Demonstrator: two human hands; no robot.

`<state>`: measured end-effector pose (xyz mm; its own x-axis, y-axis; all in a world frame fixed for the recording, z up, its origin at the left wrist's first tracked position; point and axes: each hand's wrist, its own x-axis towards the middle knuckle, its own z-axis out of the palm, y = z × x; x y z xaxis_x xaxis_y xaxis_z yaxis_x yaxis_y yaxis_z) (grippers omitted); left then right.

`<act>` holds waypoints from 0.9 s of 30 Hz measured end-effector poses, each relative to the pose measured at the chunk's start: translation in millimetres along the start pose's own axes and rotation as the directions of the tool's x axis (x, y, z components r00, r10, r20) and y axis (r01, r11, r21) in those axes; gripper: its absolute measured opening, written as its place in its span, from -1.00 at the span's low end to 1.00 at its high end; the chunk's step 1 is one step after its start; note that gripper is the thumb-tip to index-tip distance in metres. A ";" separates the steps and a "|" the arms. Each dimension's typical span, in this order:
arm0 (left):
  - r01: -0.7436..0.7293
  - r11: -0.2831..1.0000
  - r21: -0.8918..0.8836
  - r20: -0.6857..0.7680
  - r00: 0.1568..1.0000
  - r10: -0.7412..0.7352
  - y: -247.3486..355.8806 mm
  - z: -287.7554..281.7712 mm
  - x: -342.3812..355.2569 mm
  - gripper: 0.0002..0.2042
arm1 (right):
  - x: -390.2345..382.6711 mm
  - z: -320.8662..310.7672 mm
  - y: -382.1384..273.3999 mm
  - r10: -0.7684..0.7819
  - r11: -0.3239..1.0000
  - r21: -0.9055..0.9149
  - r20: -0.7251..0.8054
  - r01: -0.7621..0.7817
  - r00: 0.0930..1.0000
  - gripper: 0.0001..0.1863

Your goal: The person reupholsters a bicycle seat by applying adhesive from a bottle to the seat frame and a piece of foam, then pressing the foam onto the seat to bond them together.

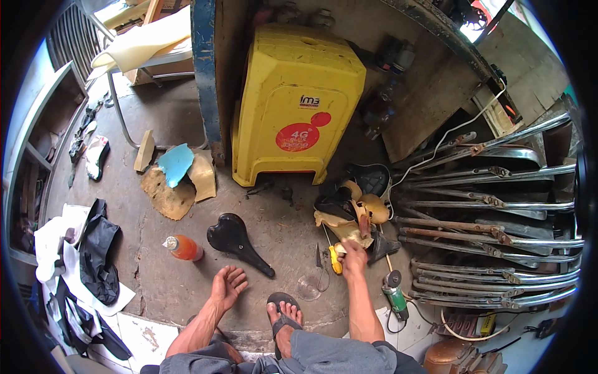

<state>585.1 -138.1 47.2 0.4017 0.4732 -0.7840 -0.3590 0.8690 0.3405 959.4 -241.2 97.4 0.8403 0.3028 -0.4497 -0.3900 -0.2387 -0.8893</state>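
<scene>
My left hand (pixel 228 288) is open above the floor, fingers loosely curved and holding nothing, below a black bicycle saddle (pixel 233 240) and beside an orange-filled bottle (pixel 185 248). At the centre right, my right hand (pixel 353 258) is closed on a pale foam piece (pixel 342 247) at the edge of a heap of foam scraps and black saddle parts (pixel 367 209). Just left of that hand lie a yellow-handled screwdriver (pixel 336 262), a small blade (pixel 318 257) and a clear round object (pixel 309 288). A green angle grinder (pixel 396 298) lies to its right.
A yellow plastic stool (pixel 302 75) stands ahead under a worn wooden bench. Folded metal chairs (pixel 486 230) are stacked at the right, with white cables nearby. Black-and-white fabric scraps (pixel 93 255) lie at the left; foam offcuts (pixel 163 193) lie by a metal-framed chair (pixel 124 118).
</scene>
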 end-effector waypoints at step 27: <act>-0.190 0.957 0.221 0.031 0.982 0.188 18.0 45.2 11.0 -0.25 | -83.1 -17.1 -149.9 -0.096 0.995 0.027 0.481 0.094 0.871 -0.81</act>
<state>621.2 -110.8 68.2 0.3531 0.6324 -0.6895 -0.2335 0.7732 0.5896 954.5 -246.3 269.5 0.5884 0.7305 -0.3466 -0.3189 -0.1842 -0.9297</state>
